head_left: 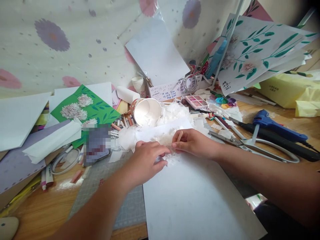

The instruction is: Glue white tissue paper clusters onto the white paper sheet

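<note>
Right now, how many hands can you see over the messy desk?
2: the bare left hand, near the fluffy white shreds, and the bare right hand, holding a thin pale stick. I see no others.

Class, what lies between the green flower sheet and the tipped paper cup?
Several short, crayon-like sticks, with yellowish paper behind them, as the head view shows.

Smooth, matt white paper sheet [192, 200]
</note>
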A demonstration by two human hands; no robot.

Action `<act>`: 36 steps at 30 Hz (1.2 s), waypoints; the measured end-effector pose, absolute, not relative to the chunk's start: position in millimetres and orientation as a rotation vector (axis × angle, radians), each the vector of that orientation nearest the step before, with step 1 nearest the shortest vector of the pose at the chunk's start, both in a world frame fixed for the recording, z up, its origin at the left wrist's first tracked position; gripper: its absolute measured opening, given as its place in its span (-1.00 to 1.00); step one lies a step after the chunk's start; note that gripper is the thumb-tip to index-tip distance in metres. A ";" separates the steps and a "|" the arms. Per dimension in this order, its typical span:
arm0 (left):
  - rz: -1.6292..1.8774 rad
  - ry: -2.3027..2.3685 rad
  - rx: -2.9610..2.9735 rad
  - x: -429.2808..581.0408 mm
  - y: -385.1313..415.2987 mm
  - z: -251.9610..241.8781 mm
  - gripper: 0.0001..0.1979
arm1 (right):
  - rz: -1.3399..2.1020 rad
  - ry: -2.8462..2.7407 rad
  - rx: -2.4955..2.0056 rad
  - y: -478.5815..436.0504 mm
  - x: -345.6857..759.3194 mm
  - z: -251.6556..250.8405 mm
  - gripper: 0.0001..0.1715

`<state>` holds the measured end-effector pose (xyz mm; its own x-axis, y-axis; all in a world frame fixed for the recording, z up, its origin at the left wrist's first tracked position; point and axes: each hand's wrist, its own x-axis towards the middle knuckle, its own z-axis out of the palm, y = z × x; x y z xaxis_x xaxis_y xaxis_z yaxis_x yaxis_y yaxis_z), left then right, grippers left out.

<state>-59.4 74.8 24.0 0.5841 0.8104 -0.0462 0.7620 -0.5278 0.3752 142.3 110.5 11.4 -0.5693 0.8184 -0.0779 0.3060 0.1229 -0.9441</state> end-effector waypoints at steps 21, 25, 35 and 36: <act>0.302 1.369 2.425 -54.3 75.6 17.9 -0.87 | 1.257 -1.831 -1.218 106.5 141.5 9.7 -0.67; 0.360 1.406 2.369 -55.7 75.3 24.7 -0.91 | 1.280 -1.725 -1.140 103.0 146.8 13.4 -0.63; 0.626 1.364 2.268 -52.1 70.9 27.6 -0.84 | 1.367 -1.661 -1.044 94.9 149.6 22.5 -0.68; 0.676 1.323 2.250 -51.3 70.0 27.4 -0.81 | 1.396 -1.650 -1.024 92.9 149.4 25.0 -0.69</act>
